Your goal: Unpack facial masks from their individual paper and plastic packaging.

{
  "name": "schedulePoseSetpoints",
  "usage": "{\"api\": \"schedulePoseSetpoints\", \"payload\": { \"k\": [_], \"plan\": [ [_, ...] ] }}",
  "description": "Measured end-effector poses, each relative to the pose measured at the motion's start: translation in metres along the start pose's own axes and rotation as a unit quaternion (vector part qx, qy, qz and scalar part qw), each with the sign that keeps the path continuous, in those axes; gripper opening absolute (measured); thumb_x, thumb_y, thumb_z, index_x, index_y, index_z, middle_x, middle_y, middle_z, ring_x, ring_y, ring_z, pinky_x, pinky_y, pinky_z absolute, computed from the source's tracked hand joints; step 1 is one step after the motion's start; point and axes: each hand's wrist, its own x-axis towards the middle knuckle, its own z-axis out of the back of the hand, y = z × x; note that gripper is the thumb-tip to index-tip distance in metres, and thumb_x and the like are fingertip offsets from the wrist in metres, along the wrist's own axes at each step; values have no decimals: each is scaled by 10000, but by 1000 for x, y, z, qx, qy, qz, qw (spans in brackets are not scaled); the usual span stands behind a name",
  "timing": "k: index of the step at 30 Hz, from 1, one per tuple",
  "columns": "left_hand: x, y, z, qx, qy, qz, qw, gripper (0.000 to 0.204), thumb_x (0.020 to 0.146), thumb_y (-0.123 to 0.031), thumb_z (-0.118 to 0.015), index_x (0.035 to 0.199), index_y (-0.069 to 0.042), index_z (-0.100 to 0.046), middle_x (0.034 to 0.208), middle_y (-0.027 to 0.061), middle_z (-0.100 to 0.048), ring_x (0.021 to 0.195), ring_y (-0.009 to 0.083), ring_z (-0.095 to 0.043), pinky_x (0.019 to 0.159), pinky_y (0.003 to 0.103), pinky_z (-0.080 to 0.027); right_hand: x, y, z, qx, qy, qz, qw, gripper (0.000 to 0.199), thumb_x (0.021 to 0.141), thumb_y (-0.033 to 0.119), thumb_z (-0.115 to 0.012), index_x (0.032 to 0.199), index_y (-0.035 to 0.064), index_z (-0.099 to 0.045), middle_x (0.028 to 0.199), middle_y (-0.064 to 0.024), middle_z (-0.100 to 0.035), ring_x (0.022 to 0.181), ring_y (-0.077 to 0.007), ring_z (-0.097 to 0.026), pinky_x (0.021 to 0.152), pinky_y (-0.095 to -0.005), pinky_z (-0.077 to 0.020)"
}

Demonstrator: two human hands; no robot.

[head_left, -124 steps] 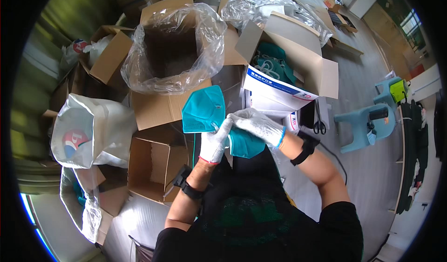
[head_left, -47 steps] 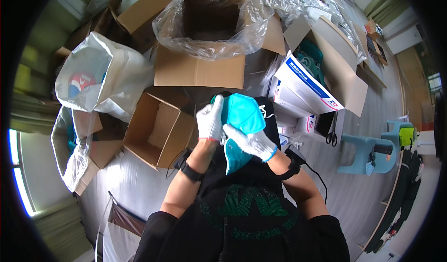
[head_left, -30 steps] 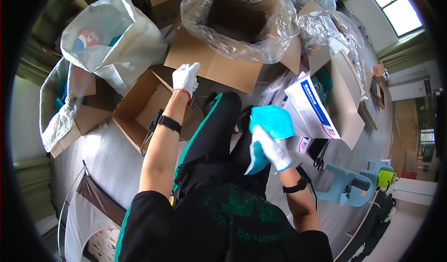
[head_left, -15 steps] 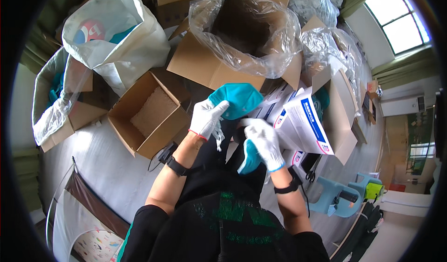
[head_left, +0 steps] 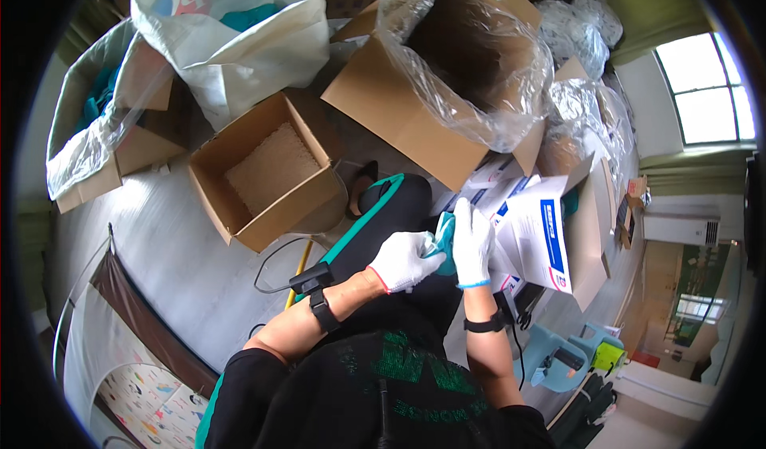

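Two white knit gloves cover my hands, which meet in front of my lap. Pinched between them is a teal face mask [head_left: 444, 236], folded and partly hidden by the fingers; whether a second one lies under it I cannot tell. My left hand [head_left: 405, 260] is closed on its left side. My right hand [head_left: 474, 243] presses against its right side, fingers pointing up and close together. Right beside the right hand stand white printed boxes [head_left: 531, 237] with blue stripes, leaning by an open carton [head_left: 589, 249] that has something teal inside.
Ahead is a big carton [head_left: 391, 102] lined with clear plastic. A smaller open carton [head_left: 214, 184] sits left of it. Behind, a white sack [head_left: 275, 62] and a plastic-lined carton [head_left: 152, 150] hold teal pieces. A blue stool [head_left: 558, 369] stands at right.
My hands have come together; the mask spread in my left hand is now folded between both. The right hand has turned upward. The view has shifted, and my leg now shows.
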Motion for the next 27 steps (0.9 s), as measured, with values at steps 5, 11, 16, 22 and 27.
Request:
{"api": "schedulePoseSetpoints", "payload": {
  "k": [5, 11, 16, 22, 27],
  "plan": [
    [-1, 17, 54, -197, -110, -116, 967, 276, 943, -212, -770, 750, -48, -658, 697, -48, -550, 594, 44, -509, 522, 235, -400, 21, 37, 15, 178, 244, -7, 953, 365, 925, 231, -762, 1173, -27, -691, 969, -72, -722, 861, -136, -652, 810, -308, -541],
    [5, 40, 107, -258, -262, -87, 926, 272, 980, -337, -719, 982, -65, -712, 640, -30, -542, 485, 60, -460, 449, 236, -359, 76, 115, -3, 153, 201, 78, 964, 244, 924, 197, -750, 1011, -4, -643, 856, -11, -630, 775, -93, -553, 708, -283, -488],
    [-18, 47, 138, -399, -325, -6, 857, 370, 1038, -409, -613, 1029, -51, -705, 558, -43, -410, 412, 79, -352, 397, 251, -285, 143, 254, -21, 280, 127, 229, 924, 263, 1001, 278, -652, 1007, 15, -664, 904, -37, -639, 814, -118, -573, 713, -316, -483],
    [-41, 34, 146, -430, -336, 2, 838, 402, 1069, -463, -527, 984, -94, -664, 556, -80, -347, 420, 78, -307, 408, 256, -250, 186, 354, -54, 422, 223, 141, 867, 399, 1041, 361, -605, 1149, -14, -689, 996, -113, -739, 828, -170, -738, 642, -261, -544],
    [-41, 21, 158, -543, -193, -33, 816, 449, 1068, -540, -495, 1027, -113, -629, 569, -95, -316, 433, 76, -290, 431, 276, -253, 121, 237, -62, 395, 330, 152, 844, 296, 1045, 219, -605, 1236, 4, -674, 998, -111, -755, 817, -151, -733, 615, -220, -510]
  ]
}}
